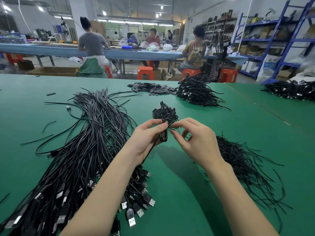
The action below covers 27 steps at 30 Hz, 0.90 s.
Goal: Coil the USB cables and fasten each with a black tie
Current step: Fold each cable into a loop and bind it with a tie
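Loose cables (81, 159) lie at the bench's near left, ties (242, 160) near right. Above mid-bench, the left hand (144, 138) grips a coiled cable (164, 132); the right hand (196, 138) pinches a tie at its waist. Twist snugly, keeping loops pinched. Finished bundles (196, 92) sit toward the far edge.

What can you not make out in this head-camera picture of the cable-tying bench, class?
- Head view: whether the tie is fastened; the fingers cover the coiled cable at the grip.
- Uncoiled cables: the pile runs off the bottom-left edge.
- Small black pieces at the far end of the table: too small to identify.
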Each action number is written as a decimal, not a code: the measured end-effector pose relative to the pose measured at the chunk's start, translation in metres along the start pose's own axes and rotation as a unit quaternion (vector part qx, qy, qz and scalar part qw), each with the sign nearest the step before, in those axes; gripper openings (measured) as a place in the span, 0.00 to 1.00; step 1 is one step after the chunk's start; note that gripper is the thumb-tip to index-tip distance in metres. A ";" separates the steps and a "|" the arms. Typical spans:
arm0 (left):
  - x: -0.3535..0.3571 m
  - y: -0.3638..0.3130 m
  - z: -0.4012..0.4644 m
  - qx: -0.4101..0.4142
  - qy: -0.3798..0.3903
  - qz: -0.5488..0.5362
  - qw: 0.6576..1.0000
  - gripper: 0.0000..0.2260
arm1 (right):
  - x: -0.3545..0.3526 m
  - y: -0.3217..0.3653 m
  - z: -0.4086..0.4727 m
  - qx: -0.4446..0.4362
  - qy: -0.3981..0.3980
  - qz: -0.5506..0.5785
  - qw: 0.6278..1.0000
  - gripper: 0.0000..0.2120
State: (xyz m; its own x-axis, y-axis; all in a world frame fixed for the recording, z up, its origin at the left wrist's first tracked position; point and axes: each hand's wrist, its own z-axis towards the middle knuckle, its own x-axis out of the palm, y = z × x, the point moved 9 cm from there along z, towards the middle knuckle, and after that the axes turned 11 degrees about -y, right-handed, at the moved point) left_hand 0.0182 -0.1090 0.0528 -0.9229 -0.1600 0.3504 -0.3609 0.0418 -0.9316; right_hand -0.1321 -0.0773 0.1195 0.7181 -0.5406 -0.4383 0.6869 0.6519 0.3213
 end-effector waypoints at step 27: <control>-0.004 0.015 0.009 0.023 -0.030 0.110 0.993 0.06 | 0.025 -0.034 -0.027 0.179 -0.017 0.084 0.980 0.06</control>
State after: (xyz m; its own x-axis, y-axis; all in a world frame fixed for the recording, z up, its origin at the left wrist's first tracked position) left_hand 0.0175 -0.1163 0.0363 -0.9686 -0.2102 0.1331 -0.1439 0.0370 -0.9889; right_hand -0.1402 -0.0985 0.0751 0.8235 -0.4631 -0.3278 0.5498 0.5085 0.6627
